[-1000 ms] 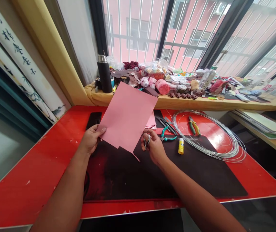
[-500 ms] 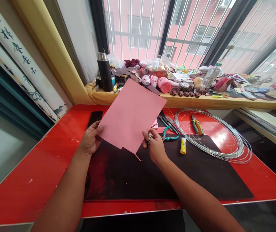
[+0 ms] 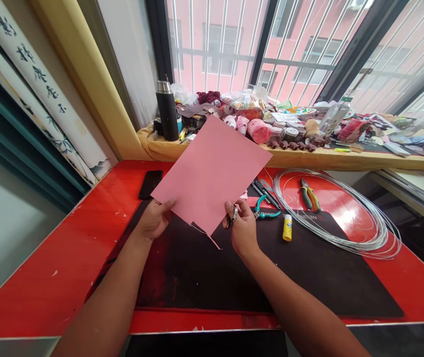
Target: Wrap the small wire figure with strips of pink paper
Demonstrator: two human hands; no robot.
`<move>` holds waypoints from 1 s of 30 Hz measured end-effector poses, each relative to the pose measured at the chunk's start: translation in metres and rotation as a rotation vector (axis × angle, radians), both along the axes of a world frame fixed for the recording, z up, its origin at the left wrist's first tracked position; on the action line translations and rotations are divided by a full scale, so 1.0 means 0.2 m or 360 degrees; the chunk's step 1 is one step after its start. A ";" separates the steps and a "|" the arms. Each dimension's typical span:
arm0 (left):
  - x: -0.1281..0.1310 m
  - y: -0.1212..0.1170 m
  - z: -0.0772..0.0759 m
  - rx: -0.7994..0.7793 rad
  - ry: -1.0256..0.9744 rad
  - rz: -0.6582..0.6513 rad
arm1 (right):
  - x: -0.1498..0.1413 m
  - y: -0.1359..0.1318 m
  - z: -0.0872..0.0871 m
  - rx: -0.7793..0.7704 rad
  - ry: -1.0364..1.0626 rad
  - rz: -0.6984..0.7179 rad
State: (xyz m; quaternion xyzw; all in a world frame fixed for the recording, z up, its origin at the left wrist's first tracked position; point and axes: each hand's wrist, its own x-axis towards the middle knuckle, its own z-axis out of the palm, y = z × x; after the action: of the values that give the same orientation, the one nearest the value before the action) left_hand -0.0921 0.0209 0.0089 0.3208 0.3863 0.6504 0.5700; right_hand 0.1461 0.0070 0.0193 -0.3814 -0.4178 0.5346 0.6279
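A large sheet of pink paper (image 3: 212, 173) is held up, tilted, above the black mat, with a small notch and a thin curled strip at its lower edge. My left hand (image 3: 156, 218) is closed on its lower left edge, thumb on top. My right hand (image 3: 242, 225) pinches the lower right edge. The same hand also holds scissors (image 3: 234, 213), of which only part of the handle shows; their blades are hidden. Beyond the right hand lie teal-handled pliers (image 3: 266, 213) and a yellow glue stick (image 3: 287, 229).
A black mat (image 3: 212, 287) covers much of the red table (image 3: 48, 277). On the right lie a coil of silver wire (image 3: 368, 233) and green-yellow pliers (image 3: 310, 196). A phone (image 3: 150, 184) lies at left. The sill holds a black flask (image 3: 167, 111) and piled craft materials.
The paper has turned slightly clockwise between my hands. My left hand has shifted right along its lower edge, and the phone shows more fully. The whole view has shifted a little.
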 end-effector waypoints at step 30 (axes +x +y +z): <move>-0.34 0.16 -0.14 0.0254 0.0110 0.1243 | 0.04 -0.12 -0.02 -0.0198 -0.0285 0.0943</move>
State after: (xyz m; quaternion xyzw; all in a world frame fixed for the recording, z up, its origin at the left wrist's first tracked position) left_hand -0.1603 0.0537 -0.0200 0.2148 0.4464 0.8349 0.2397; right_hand 0.1535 -0.0177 0.0146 -0.3265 -0.5308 0.6830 0.3810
